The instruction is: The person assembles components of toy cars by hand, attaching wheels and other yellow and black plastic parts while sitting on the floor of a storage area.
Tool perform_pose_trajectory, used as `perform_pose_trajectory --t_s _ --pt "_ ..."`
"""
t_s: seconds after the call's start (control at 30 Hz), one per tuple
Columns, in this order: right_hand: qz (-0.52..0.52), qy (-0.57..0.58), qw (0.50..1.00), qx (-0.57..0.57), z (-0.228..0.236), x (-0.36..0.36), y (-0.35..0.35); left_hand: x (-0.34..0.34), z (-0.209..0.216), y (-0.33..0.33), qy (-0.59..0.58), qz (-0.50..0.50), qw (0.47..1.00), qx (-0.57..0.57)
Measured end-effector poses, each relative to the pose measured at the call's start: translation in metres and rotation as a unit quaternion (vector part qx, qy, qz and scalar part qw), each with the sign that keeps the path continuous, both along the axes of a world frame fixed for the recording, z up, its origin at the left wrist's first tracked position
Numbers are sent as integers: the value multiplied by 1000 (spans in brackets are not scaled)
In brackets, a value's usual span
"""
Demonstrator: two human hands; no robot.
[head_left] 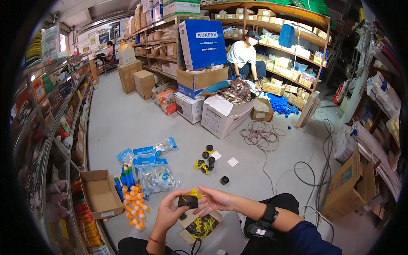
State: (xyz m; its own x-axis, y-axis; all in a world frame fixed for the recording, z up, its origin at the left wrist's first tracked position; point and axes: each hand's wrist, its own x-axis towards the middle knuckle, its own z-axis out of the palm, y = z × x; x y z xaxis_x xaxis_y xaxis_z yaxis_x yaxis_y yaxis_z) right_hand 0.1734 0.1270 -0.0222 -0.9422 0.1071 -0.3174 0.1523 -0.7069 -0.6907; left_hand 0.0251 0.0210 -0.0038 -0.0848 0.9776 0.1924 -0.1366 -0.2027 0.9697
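My left hand (166,212) grips a small black block-like part (187,201) between thumb and fingers; its exact kind I cannot make out. A yellow cord (194,193) is bunched on top of the part. My right hand (217,199) is beside it with fingers stretched out, fingertips close to the cord; whether they touch it is unclear. Below both hands sits a small open carton (186,236) with black parts and yellow cords inside. Farther off on the floor lie several black round parts (205,154), some with yellow cord, and a lone black cap-like piece (224,180).
Left of my hands are an empty brown tray box (100,193), orange-and-white fittings (135,208), blue-green handled tools (126,175) and bagged hoses (158,176). Shelving (55,157) lines the left. Cables (327,157) cross the right floor. Another person (244,55) crouches by blue parts (278,105).
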Motion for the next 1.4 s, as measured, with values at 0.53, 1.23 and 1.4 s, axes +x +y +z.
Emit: perform_pose_trajectory --t_s 0.53,1.23,1.4 --pt "-166 -46 985 26 -38 -5 -1 -20 2 -9 483 156 842 180" --pt "142 -288 907 271 -234 -16 -72 -72 5 -70 460 212 861 48" --pt "209 -321 891 242 -240 -22 -77 -69 6 -66 458 208 864 30"
